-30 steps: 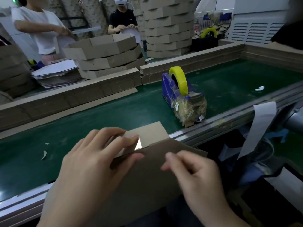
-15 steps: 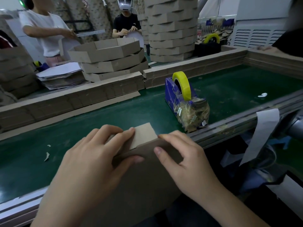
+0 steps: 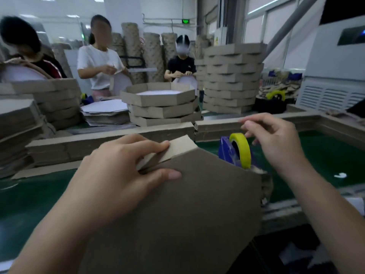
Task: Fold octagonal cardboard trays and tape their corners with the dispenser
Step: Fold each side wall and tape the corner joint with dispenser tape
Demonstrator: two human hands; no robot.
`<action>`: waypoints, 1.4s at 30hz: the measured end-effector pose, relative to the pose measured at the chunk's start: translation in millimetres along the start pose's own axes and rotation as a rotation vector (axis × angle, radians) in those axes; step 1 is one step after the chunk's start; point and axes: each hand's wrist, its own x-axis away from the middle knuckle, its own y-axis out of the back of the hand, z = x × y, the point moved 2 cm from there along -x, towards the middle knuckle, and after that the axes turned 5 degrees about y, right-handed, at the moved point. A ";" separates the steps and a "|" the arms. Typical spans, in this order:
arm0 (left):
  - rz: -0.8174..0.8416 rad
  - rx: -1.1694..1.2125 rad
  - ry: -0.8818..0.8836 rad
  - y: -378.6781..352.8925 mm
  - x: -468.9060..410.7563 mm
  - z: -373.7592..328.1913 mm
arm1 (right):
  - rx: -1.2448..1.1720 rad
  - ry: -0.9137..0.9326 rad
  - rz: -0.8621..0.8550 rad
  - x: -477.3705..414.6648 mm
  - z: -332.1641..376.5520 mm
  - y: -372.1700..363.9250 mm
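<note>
I hold a brown octagonal cardboard tray (image 3: pixel 189 210) tilted up in front of me, its back facing the camera. My left hand (image 3: pixel 126 171) grips its upper corner, fingers over a folded side flap and thumb on the back. My right hand (image 3: pixel 276 141) hovers above the blue tape dispenser (image 3: pixel 227 153) with its yellow tape roll (image 3: pixel 244 149). Its fingers are loosely curled and hold nothing I can see. The tray hides the lower part of the dispenser.
The dispenser stands on a green conveyor belt (image 3: pixel 325 161) edged by flat cardboard strips (image 3: pixel 98 143). Behind are stacks of folded trays (image 3: pixel 162 107), a tall stack (image 3: pixel 233 80), flat blanks (image 3: pixel 104 113), and three people working.
The camera has tilted up. I raised the tray more upright. My right hand left the tray's corner and moved up and right to above the tape roll.
</note>
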 end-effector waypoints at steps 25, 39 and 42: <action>0.247 0.169 0.292 3.5 -116.6 41.2 | 1.184 -0.024 1.014 -209.0 -243.3 -117.3; 0.253 0.222 0.353 -3.4 -121.0 49.7 | 0.897 -0.044 0.783 -215.6 -270.0 -118.0; 0.255 0.219 0.354 -4.1 -120.7 50.5 | 0.878 -0.002 0.744 -215.8 -263.3 -110.7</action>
